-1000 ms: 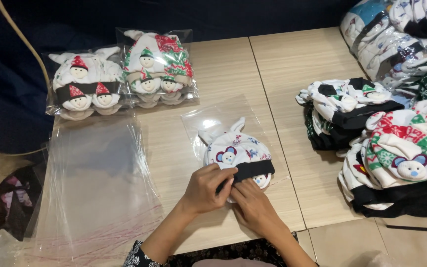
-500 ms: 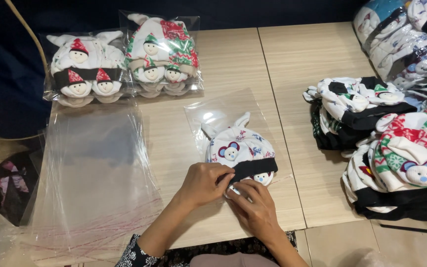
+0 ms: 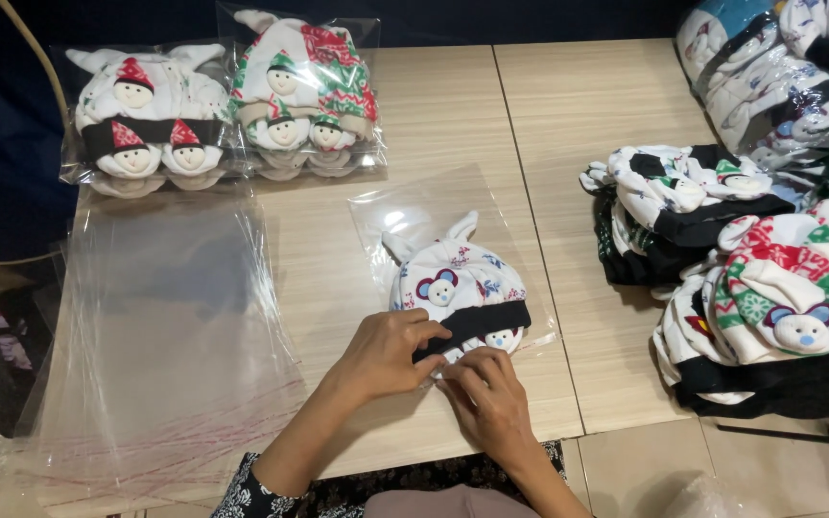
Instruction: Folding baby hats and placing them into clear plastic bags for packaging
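A small white baby hat (image 3: 455, 286) with a black band and mouse faces lies inside a clear plastic bag (image 3: 431, 210) on the wooden table (image 3: 587, 115). My left hand (image 3: 390, 353) pinches the bag's near edge at the hat's band. Just right of it, my right hand (image 3: 491, 403) presses the same open end of the bag flat, fingertips touching the plastic below the hat.
A stack of empty clear bags (image 3: 160, 326) lies at the left. Two packed bags of hats (image 3: 151, 120) (image 3: 301, 91) sit at the back left. Piles of loose hats (image 3: 779, 297) and bagged hats (image 3: 779, 67) fill the right side.
The view has shifted slightly. Both hands stay at the bag's near edge, my right hand has crept a little toward the hat's band.
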